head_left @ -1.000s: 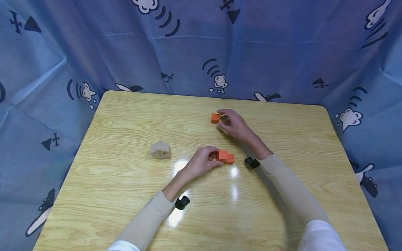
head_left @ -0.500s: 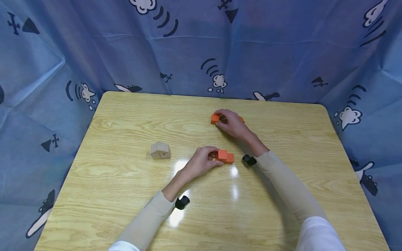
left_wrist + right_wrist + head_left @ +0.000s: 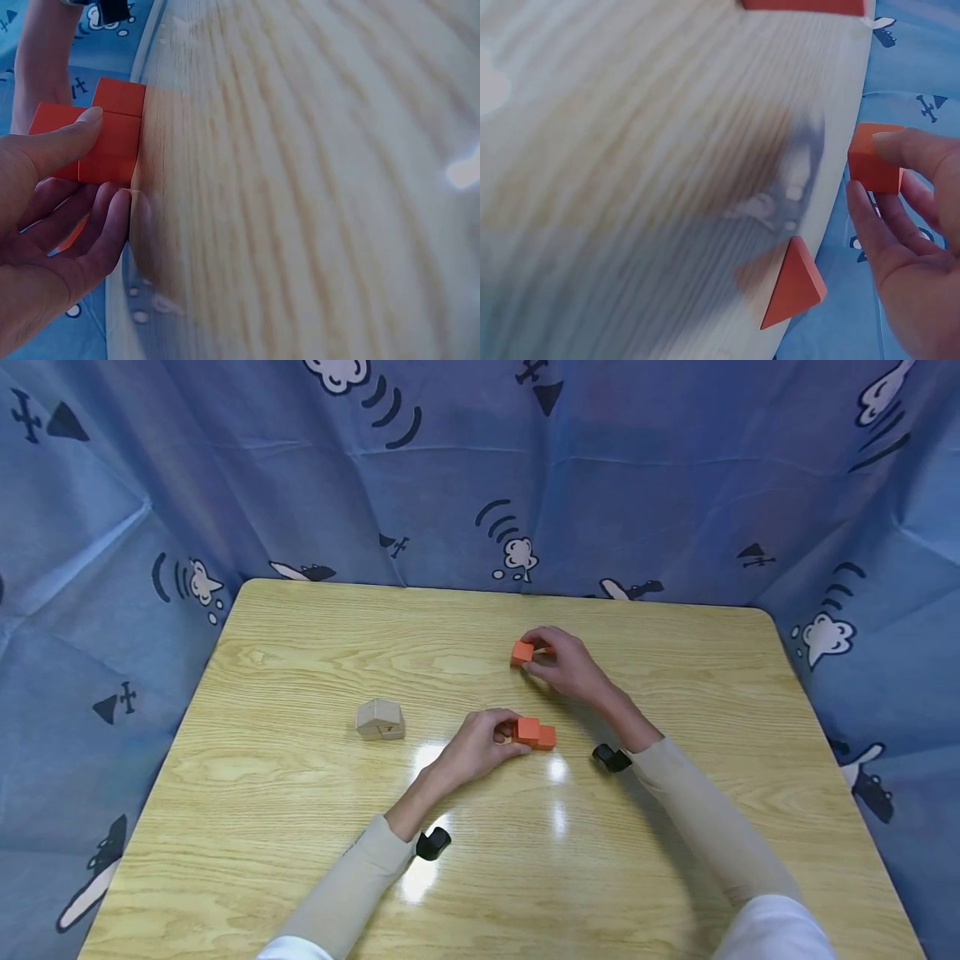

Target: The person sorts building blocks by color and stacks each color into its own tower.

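Observation:
My left hand pinches a small stack of orange cubes near the table's middle, thumb on one side and fingers on the other. In the left wrist view, two cubes stand side by side on the table, with another cube on top of the one nearer the hand. Farther back, my right hand pinches a single orange cube between thumb and fingers. The right wrist view shows this cube raised off the tabletop. An orange triangular block stands on the table close by, mostly hidden behind the right hand in the head view.
Left of the left hand stands a plain wooden, house-shaped group of blocks. The light wood table is bordered behind and at both sides by a blue patterned curtain.
My right hand has closed its fingers on the far cube, lifted it and shifted it slightly right and nearer. My left hand has stayed at the stacked cubes.

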A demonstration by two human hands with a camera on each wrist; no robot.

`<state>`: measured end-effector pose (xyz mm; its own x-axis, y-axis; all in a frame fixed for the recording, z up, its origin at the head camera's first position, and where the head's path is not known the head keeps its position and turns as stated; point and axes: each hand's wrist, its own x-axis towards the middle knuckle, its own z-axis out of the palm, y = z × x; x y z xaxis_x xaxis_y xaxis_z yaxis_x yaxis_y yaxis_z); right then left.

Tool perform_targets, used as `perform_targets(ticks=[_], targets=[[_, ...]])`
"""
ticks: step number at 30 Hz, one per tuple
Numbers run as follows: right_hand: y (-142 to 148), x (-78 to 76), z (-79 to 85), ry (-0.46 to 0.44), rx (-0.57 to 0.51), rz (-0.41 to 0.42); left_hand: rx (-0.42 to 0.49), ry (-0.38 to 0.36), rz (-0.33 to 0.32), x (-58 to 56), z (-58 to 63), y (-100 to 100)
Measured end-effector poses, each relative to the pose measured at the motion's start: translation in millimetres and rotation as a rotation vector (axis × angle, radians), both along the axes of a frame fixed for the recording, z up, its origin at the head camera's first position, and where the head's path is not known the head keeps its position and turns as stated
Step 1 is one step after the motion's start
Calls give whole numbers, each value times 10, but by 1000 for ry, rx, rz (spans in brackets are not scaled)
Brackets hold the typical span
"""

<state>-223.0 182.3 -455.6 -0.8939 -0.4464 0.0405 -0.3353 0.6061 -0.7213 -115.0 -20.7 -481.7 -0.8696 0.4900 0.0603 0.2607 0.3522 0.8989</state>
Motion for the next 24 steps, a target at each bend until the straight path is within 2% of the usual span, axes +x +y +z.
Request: perform_targets(ticks=[7, 10, 16, 24], targets=[[96, 187, 87, 0, -15, -1, 9, -2, -2, 0, 6, 3], [143, 268, 107, -20, -55, 16, 10, -8, -3, 5, 4, 1], [239, 378, 95, 0, -124, 61, 12, -16, 3, 10, -6, -6], [358, 590, 83, -7, -135, 32, 22, -27, 6, 15, 0, 6]])
